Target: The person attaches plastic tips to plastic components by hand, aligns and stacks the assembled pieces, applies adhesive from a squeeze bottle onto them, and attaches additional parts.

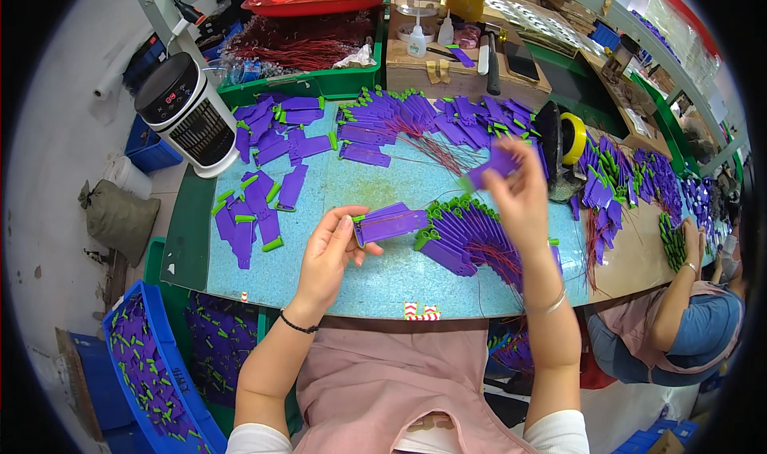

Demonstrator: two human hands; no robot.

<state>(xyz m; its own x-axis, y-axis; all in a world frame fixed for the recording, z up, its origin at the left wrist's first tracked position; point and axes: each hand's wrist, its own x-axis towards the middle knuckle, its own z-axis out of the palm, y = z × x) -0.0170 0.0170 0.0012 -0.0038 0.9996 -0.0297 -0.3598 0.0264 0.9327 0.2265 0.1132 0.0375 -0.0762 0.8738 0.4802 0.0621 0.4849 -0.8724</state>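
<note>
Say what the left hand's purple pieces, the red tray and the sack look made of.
Purple pieces: likely smooth plastic, flat, crisp-edged and evenly coloured. Red tray: probably glossy plastic, given its sheen. Sack: dull, perhaps cloth or woven plastic, judging by its soft creases.

Worktable point(363, 290), blue-topped, with a dark green margin exposed at its left end. Recorded on it: loose purple pieces with green ends point(248, 210), scattered left of the left hand point(326, 252); a curved row of purple-and-green pieces point(471, 230) with dark red wires point(489, 254), ranged between the left hand and the right hand point(523, 190); a second bank of such pieces point(375, 126), laid beyond both hands; a black-and-white heater point(206, 126), stood beyond and left of the left hand; red-and-white patterned stickers point(411, 310), placed nearer than either hand.
</note>
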